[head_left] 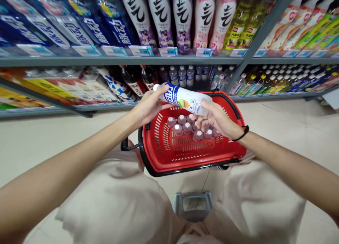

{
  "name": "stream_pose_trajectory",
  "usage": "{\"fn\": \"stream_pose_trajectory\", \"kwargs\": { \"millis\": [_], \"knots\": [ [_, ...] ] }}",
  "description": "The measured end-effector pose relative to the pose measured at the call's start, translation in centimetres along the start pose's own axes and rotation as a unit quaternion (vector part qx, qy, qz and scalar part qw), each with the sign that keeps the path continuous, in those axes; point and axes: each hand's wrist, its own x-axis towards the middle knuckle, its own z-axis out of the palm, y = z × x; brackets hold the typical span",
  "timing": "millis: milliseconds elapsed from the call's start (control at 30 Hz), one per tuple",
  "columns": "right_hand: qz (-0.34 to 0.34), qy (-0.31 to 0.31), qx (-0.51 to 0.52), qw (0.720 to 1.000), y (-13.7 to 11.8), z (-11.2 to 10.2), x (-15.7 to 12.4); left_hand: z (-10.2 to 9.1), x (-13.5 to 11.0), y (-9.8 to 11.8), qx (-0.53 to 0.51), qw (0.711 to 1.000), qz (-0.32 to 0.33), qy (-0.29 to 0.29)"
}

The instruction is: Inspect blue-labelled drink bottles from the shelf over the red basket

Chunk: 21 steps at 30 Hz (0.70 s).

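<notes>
I hold a clear drink bottle (pixel 185 98) with a blue and white label sideways over a red shopping basket (pixel 159 155). My left hand (pixel 148 108) grips its cap end, fingers wrapped round the neck. My right hand (pixel 215 118) holds its base end, fingers curled under it. Inside the basket stand several bottles with pale pink caps (pixel 188 128), packed together at the far right side, just below my right hand.
Grey store shelves (pixel 119 61) run across the back, filled with purple, pink and blue drink bottles above and smaller bottles and cartons below. A grey stool (pixel 193 205) shows between my knees. Pale tiled floor lies on both sides.
</notes>
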Motion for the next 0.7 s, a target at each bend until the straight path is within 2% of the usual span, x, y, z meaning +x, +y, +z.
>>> {"fn": "stream_pose_trajectory", "kwargs": {
  "millis": [167, 333, 500, 600, 700],
  "knots": [
    [-0.086, 0.037, -0.152, 0.984, 0.4, -1.6, 0.4, 0.2, -0.2, -0.1, 0.006, 1.000, -0.003, 0.020],
    [-0.158, 0.096, -0.302, 0.935, 0.4, -2.2, 0.1, 0.3, 0.2, -0.6, 0.007, 0.999, -0.022, 0.030],
    [-0.194, 0.120, -0.396, 0.889, 0.2, -2.7, 0.0, -0.1, 0.4, -1.2, 0.018, 0.999, -0.028, 0.028],
    [-0.184, 0.127, -0.382, 0.897, 0.5, -3.2, 0.2, -0.3, 0.3, -1.3, 0.026, 0.999, -0.035, 0.024],
    [-0.154, 0.116, -0.308, 0.932, 0.9, -3.7, 0.5, -0.4, 0.0, -1.1, 0.033, 0.999, -0.036, 0.010]
  ]
}}
